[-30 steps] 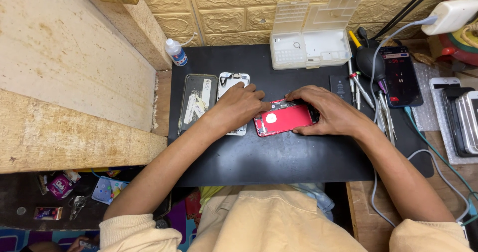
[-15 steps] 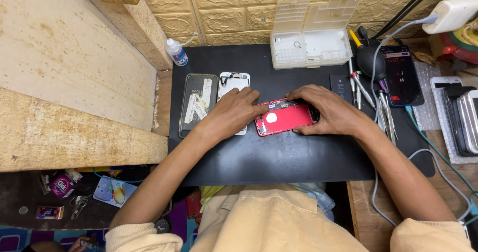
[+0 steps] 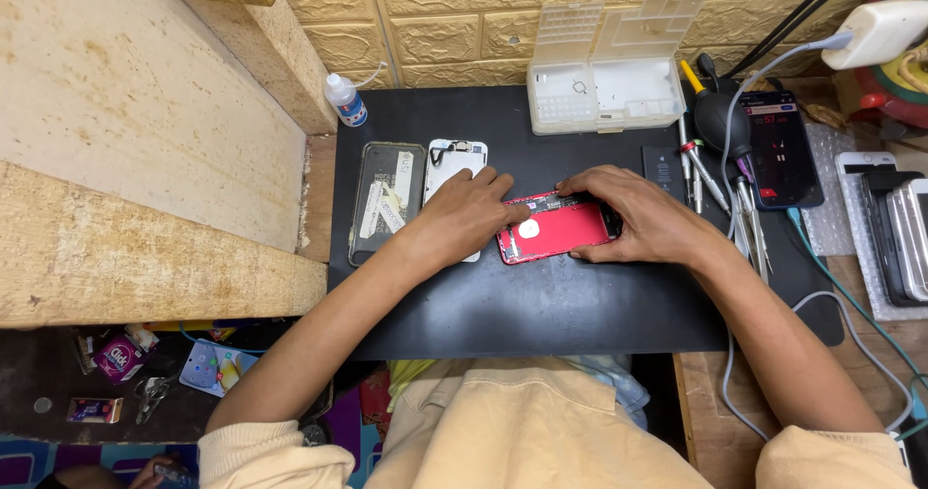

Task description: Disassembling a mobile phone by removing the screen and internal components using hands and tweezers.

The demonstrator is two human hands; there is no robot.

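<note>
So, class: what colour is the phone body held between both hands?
Red, with a small white patch, seen in the head view: phone body on the black mat.
</note>
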